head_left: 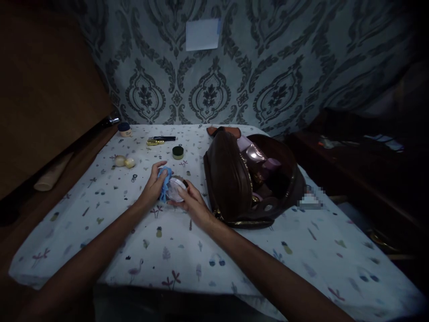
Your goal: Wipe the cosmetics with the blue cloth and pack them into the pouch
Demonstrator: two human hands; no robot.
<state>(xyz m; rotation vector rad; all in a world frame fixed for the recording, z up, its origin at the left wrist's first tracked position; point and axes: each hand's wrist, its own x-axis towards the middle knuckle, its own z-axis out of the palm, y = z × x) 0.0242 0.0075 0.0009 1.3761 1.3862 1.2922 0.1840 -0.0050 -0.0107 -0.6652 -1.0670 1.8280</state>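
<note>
Head view. We see a crumpled, light-blue, cloth-like wad (pixel 164 188) in the left hand (pixel 154 184), whose fingers grasp its folds, while those of the right hand (pixel 194 201) grip a round, flat, pale container (pixel 174 190) near its edge. Wad and container meet over the white, printed worktop (pixel 181 259), to the left of a dark-brown, leather-like bag (pixel 228 179), which gapes along a gold-toothed zip (pixel 247 172). We judge the step in hand to be wiping. To do it well, we would confine the right grip to the rim, leaving the flat face free, and follow the circular edge in light, overlapping strokes. We note the contrast of soft, ruffled folds with a hard, seemingly plastic disc; beyond lie a squat, dark-lidded jar (pixel 178 152) and a slim, shiny gold tube (pixel 155 142).
</note>
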